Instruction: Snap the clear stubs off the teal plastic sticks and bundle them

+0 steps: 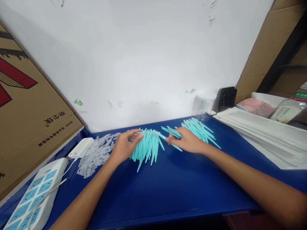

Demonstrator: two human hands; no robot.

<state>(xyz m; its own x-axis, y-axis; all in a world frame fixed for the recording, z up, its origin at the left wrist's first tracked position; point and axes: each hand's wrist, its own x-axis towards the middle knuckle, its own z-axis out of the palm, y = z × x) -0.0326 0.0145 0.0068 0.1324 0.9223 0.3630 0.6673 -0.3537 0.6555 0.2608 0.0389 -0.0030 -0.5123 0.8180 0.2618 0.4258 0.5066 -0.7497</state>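
Note:
My right hand point(185, 140) is closed around several slender turquoise plastic sticks point(172, 131). One of them points left from the fingertips, and its end looks pale and blurred. Thumb and forefinger of my left hand point(124, 145) are curled close together over the left edge of a pile of turquoise sticks point(147, 145); whatever is between them, if anything, is too small to make out. Left of that hand lies a heap of small translucent tapered caps point(96, 155). A second group of turquoise sticks point(199, 129) lies behind my right hand.
Everything lies on a blue table point(153, 191) against a white wall panel. At left are a power strip point(35, 195) with cables, a white box point(81, 147) and a cardboard box point(31, 105). At right are a clear jar point(203, 107), white plastic bags point(263, 134) and a bottle point(289, 108).

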